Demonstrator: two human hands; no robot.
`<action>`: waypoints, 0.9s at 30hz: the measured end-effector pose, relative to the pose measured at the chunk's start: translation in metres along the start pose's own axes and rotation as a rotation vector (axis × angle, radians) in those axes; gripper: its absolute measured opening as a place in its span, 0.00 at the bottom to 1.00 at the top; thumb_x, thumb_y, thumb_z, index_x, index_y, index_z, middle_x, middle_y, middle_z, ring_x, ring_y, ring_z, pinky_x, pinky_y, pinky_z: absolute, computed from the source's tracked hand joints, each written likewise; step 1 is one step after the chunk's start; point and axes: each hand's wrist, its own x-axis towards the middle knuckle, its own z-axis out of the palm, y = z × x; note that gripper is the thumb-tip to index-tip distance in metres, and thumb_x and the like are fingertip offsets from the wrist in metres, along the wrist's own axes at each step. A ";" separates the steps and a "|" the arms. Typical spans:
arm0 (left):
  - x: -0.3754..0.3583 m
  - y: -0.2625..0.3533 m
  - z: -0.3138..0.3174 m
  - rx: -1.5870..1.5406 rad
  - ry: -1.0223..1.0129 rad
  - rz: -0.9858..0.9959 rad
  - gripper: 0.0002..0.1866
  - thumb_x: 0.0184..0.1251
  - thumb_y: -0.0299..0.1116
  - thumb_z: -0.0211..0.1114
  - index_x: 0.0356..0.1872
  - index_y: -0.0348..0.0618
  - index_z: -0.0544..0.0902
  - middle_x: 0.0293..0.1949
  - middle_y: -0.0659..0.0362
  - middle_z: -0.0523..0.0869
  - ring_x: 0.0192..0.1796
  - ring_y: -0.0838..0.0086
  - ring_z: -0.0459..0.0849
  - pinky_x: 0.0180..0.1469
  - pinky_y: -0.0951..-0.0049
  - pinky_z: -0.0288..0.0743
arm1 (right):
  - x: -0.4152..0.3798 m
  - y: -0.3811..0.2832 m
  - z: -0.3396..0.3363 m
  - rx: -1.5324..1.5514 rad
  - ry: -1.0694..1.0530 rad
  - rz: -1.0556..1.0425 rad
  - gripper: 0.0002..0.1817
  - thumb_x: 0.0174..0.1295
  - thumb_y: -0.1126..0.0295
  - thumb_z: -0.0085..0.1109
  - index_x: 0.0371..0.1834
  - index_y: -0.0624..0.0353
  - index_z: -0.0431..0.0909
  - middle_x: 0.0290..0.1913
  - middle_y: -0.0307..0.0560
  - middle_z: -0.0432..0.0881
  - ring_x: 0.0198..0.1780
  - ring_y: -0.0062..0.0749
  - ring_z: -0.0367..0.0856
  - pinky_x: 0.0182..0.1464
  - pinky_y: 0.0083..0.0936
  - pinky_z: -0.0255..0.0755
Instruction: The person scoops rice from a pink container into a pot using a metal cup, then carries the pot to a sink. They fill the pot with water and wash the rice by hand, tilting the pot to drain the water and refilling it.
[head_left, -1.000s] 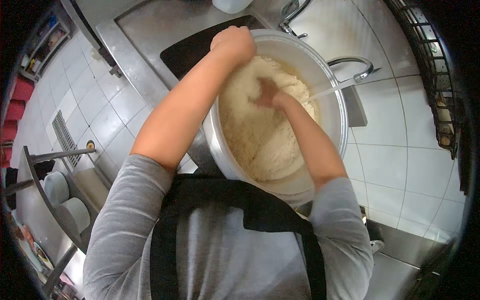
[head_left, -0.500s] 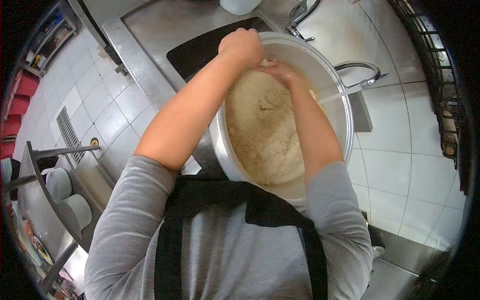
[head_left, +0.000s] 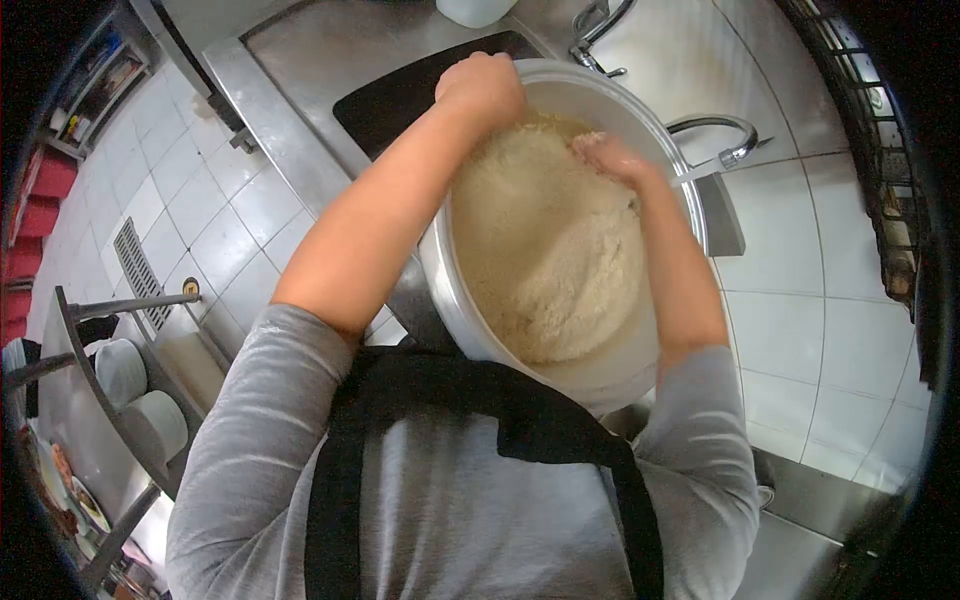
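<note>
A large metal pot (head_left: 600, 375) stands in the sink, tilted toward me and filled with wet white rice (head_left: 545, 240). My left hand (head_left: 482, 88) grips the pot's far left rim. My right hand (head_left: 610, 155) rests on the rice near the right wall of the pot, its fingers coated with grains. A curved tap (head_left: 720, 135) pours a thin stream of water into the pot beside that hand.
A dark board (head_left: 400, 95) lies in the steel sink behind the pot. White wall tiles (head_left: 800, 300) rise on the right, with a wire rack (head_left: 885, 200) above. White bowls (head_left: 130, 395) sit on a shelf at lower left. A floor drain (head_left: 130, 275) shows below.
My right hand has swept through the rice from the middle to the far rim, then over to the right side. The rice surface has shifted; my left hand stays on the rim.
</note>
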 end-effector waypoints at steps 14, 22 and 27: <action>-0.001 0.004 -0.004 0.047 -0.068 -0.052 0.20 0.56 0.33 0.52 0.51 0.40 0.74 0.50 0.49 0.78 0.51 0.60 0.78 0.52 0.63 0.72 | -0.091 -0.049 0.124 -0.768 -0.227 -0.821 0.35 0.28 0.49 0.70 0.45 0.54 0.77 0.45 0.51 0.76 0.54 0.41 0.69 0.57 0.44 0.59; -0.001 0.004 -0.009 -0.003 -0.099 -0.059 0.20 0.56 0.33 0.52 0.51 0.40 0.75 0.51 0.50 0.77 0.52 0.60 0.77 0.52 0.64 0.72 | -0.167 -0.022 0.117 -0.924 -0.159 -0.406 0.46 0.25 0.53 0.74 0.58 0.35 0.68 0.66 0.51 0.55 0.68 0.58 0.46 0.66 0.57 0.38; 0.000 0.002 -0.003 0.033 -0.040 -0.034 0.19 0.55 0.33 0.52 0.49 0.39 0.76 0.50 0.50 0.78 0.51 0.60 0.78 0.52 0.64 0.72 | -0.081 0.009 0.095 -0.872 0.019 -0.419 0.39 0.35 0.55 0.70 0.58 0.40 0.69 0.64 0.54 0.60 0.64 0.55 0.56 0.60 0.40 0.61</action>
